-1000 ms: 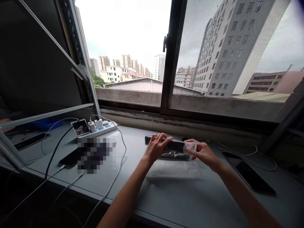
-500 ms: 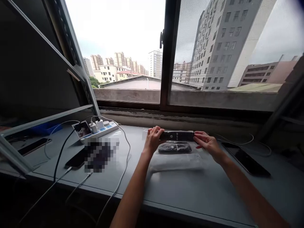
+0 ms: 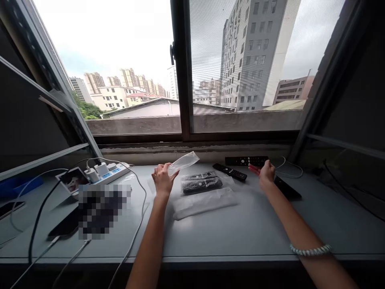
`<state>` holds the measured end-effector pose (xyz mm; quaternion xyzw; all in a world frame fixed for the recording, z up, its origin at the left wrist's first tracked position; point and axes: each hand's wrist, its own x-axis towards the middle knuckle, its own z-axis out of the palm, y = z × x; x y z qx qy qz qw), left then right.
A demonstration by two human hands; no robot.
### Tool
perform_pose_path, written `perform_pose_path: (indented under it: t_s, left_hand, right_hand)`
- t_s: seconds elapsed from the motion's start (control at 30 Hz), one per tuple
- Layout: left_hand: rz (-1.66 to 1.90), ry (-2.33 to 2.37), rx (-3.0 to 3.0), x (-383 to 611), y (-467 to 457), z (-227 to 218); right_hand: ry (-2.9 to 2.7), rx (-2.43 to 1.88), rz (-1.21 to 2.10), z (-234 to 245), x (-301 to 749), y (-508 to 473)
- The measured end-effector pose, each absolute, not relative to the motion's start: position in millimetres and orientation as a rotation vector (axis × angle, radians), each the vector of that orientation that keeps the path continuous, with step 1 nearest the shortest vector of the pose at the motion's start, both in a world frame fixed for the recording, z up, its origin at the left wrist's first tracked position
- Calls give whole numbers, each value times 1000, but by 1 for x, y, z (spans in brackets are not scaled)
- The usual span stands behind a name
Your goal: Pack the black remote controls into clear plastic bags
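My left hand [image 3: 162,178] pinches an empty clear plastic sleeve [image 3: 184,161] and holds it up over the grey desk [image 3: 240,228]. My right hand [image 3: 264,174] rests at the end of a black remote [image 3: 246,160] lying by the window sill, fingers on or just beside it. A second bare remote [image 3: 230,171] lies at an angle between my hands. Two remotes in clear bags [image 3: 200,182] lie in the middle, and a flat stack of clear bags [image 3: 204,202] lies in front of them.
A white power strip [image 3: 105,171] with chargers and trailing cables sits at the left, beside a dark phone [image 3: 64,224] and a blurred patch. Another dark phone [image 3: 287,188] and a white cable [image 3: 290,173] lie at the right. The window frame runs behind the desk.
The remote came out of its clear sleeve. My right hand carried it to the sill at the right, while my left hand kept the empty sleeve. The view swung right.
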<state>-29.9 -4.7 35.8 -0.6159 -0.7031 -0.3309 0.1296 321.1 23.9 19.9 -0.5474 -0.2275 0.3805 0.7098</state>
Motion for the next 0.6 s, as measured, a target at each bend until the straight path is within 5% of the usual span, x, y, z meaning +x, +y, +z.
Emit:
perform_pose_path:
  t_s: [0.3, 0.5, 0.6]
  left_hand:
    - [-1010, -2276, -1513, -41, -3, 31]
    - [-649, -2534, -1716, -33, -2, 22]
    - [-847, -2342, -1778, -22, -7, 30]
  right_hand:
    - [-331, -1109, 936, 12, 321, 31]
    - [-469, -1181, 1059, -2, 321, 43]
    - [-604, -1203, 1037, -12, 321, 47]
